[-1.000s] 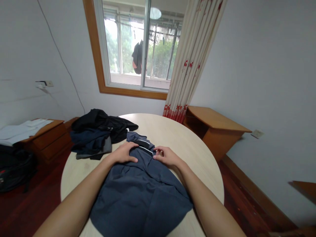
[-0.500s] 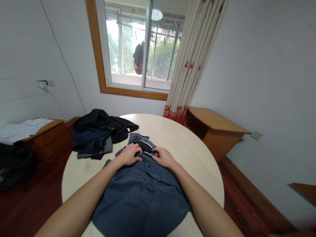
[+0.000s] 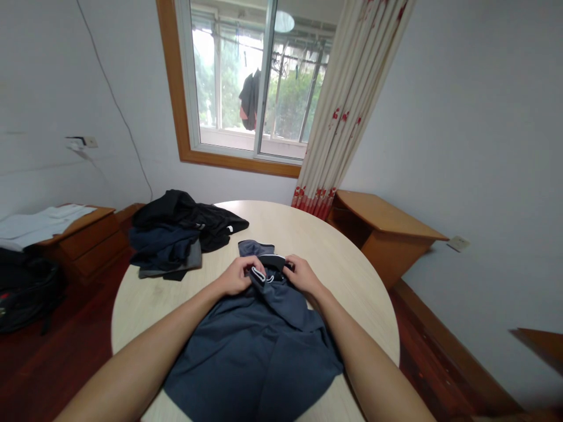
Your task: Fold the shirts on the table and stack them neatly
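A dark blue-grey shirt (image 3: 259, 351) lies spread over the near half of the round table, its wide end towards me. At its far end is a black collar (image 3: 271, 261) with a white edge. My left hand (image 3: 240, 275) pinches the cloth on the left side of the collar, where a folded white-trimmed edge stands up. On the right side, my right hand (image 3: 301, 274) grips the collar's other end, its fingertips partly hidden. Beyond the hands lies a lighter grey-blue piece of cloth (image 3: 255, 248); whether it belongs to the shirt I cannot tell.
A heap of dark clothes (image 3: 176, 234) sits at the table's (image 3: 352, 293) back left. Behind stand a window and a patterned curtain (image 3: 338, 129). A wooden desk (image 3: 387, 217) is at the right, a low cabinet (image 3: 83, 234) with papers at the left.
Both hands have lifted the collar and drawn it open, the right hand moving slightly right. The white-edged fold by the left hand now stands up. The grey-blue cloth behind shows less bunched.
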